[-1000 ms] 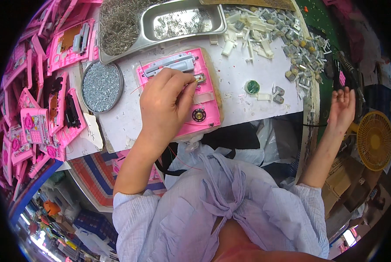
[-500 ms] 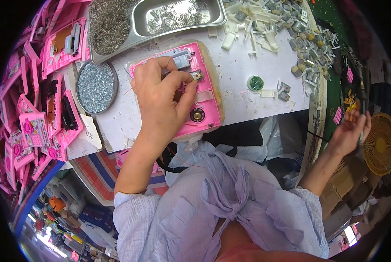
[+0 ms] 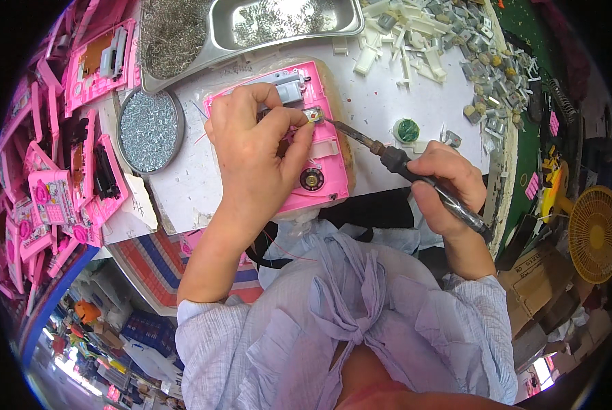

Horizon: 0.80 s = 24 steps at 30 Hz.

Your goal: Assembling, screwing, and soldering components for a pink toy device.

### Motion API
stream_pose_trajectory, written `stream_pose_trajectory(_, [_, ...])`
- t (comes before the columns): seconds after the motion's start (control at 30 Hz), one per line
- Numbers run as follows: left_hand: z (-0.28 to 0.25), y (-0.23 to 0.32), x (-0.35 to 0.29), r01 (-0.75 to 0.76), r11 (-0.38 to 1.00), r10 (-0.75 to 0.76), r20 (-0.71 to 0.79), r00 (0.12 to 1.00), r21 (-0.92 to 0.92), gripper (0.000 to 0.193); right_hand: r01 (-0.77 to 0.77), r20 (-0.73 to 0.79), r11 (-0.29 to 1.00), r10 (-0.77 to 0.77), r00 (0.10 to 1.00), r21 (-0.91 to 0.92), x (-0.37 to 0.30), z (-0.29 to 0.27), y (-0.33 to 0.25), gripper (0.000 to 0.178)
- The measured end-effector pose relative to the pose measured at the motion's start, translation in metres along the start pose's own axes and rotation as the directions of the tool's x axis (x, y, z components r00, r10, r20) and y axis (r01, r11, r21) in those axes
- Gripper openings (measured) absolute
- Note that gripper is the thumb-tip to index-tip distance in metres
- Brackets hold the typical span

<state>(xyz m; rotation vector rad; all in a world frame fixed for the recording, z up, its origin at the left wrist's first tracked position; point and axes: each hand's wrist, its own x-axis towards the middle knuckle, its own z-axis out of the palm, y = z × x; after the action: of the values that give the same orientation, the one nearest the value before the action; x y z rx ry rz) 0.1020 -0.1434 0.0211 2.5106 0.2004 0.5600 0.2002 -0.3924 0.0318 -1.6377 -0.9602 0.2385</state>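
Note:
My left hand (image 3: 258, 140) rests over a pink plastic toy housing (image 3: 333, 179), its thumb and forefinger pinched beside a small metal motor (image 3: 314, 114). Whatever lies between those fingertips is too small to make out. In my right hand (image 3: 453, 181) is a soldering iron (image 3: 396, 160), pointing left, its tip at or very near the motor's right end. A grey plastic part (image 3: 290, 89) and a round black speaker (image 3: 311, 179) sit in the housing. Thin red and blue wires stick out left of my left hand.
A round dish of small screws (image 3: 149, 133) stands left, beneath a metal tray (image 3: 251, 51) of springs. Pink housings (image 3: 50, 195) pile up at far left. White plastic pieces (image 3: 367, 58) and small motors (image 3: 494, 68) cover the back right. A small green pot (image 3: 406, 130) stands nearer.
My right hand has come from beyond the table's right edge and now holds the soldering iron at the motor. The left hand keeps its pinch, almost unmoved.

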Motion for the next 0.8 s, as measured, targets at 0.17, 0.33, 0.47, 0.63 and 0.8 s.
stream_pose_trajectory(0.17, [0.001, 0.0, 0.0, -0.002, 1.0, 0.002, -0.014, 1.0, -0.006, 0.013, -0.045, 0.014, 0.999, 0.045, 0.999, -0.006, -0.003, 0.0, -0.004, 0.022])
stream_pose_trajectory(0.33, [0.001, 0.0, 0.0, -0.007, 1.0, 0.007, -0.014, 1.0, 0.003, 0.013, 0.019, 0.011, 1.0, -0.019, 1.0, -0.02, 0.002, 0.001, 0.0, 0.024])
stream_pose_trajectory(0.47, [0.001, 0.0, 0.0, -0.001, 1.0, 0.001, -0.012, 1.0, 0.008, 0.012, 0.045, 0.01, 0.998, -0.045, 0.999, -0.036, 0.004, 0.003, 0.001, 0.024])
stream_pose_trajectory(0.63, [0.002, -0.001, 0.0, -0.007, 1.0, 0.007, -0.021, 1.0, 0.013, 0.012, 0.121, 0.029, 0.989, -0.119, 0.993, -0.08, 0.008, 0.005, -0.002, 0.025])
stream_pose_trajectory(0.8, [0.002, 0.0, 0.0, -0.01, 1.0, 0.011, -0.03, 0.999, 0.021, 0.012, 0.225, 0.106, 0.962, -0.21, 0.972, -0.153, 0.009, 0.003, -0.001, 0.029])
